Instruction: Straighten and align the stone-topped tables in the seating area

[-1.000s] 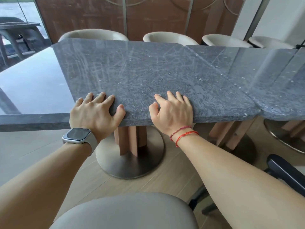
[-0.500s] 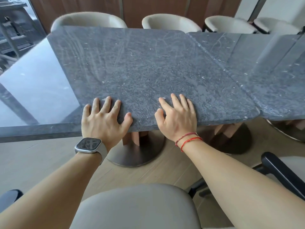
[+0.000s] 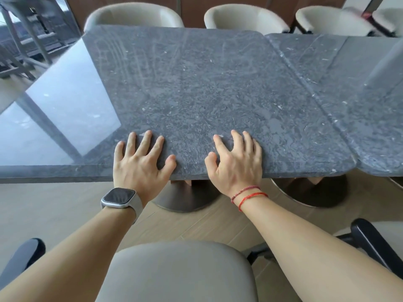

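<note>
Compared with the earlier frames, the view has tipped downward and the grey, round-cornered stone-topped table [image 3: 196, 94] shows more of its far edge. The left hand [image 3: 139, 162] and right hand [image 3: 235, 162] lie open and flat, fingers spread over the near edge of this surface, palms against its rim, gripping nothing. At its right edge it meets the neighbouring grey stone-topped table [image 3: 349, 94]; their near edges form an angle, so alignment appears unfinished. Cream upholstered chairs [image 3: 133, 16] stand beyond the far edge; a round metal pedestal base [image 3: 185, 199] shows beneath.
</note>
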Demonstrator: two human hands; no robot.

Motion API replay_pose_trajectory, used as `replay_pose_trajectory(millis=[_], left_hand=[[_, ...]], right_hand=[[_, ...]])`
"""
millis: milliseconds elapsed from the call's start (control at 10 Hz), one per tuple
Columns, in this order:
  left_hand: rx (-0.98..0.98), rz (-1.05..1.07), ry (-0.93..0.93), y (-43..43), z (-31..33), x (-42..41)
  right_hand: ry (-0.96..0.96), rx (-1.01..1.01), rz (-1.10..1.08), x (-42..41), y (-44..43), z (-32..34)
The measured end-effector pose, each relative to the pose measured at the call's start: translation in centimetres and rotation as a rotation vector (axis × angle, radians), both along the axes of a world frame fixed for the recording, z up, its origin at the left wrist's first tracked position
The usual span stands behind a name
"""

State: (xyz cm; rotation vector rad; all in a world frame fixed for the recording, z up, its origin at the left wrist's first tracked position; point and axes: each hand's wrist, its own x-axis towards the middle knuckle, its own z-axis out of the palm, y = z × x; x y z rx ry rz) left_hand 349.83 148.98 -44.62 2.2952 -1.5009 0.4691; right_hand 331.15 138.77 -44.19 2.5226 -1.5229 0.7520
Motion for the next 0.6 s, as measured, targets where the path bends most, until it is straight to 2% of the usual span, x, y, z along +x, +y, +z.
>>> replay_pose_trajectory(millis=[100,300,400,500,600], left_hand=[[0.060,0.022,0.034,0.1,0.7,-0.4],[0.328,0.156,0.318,-0.5,3.5,-2.4],[0.365,0.165,0.435,-0.2,5.1,-3.9],[0.258,0.106,0.692,1.2,7.8,-5.1],[0.071,0.068,0.967,3.2,9.8,-5.3]], right_hand=[[-0.001,0.026,0.011,-0.2,0.0,0.4],[0.024,0.149,0.072,-0.8,0.0,1.5],[0.094,0.241,0.146,-1.7,-0.1,1.9],[0.063,0.371,0.256,-3.0,-0.2,3.5],[-0.126,0.589,0.345,-4.5,0.0,6.0]])
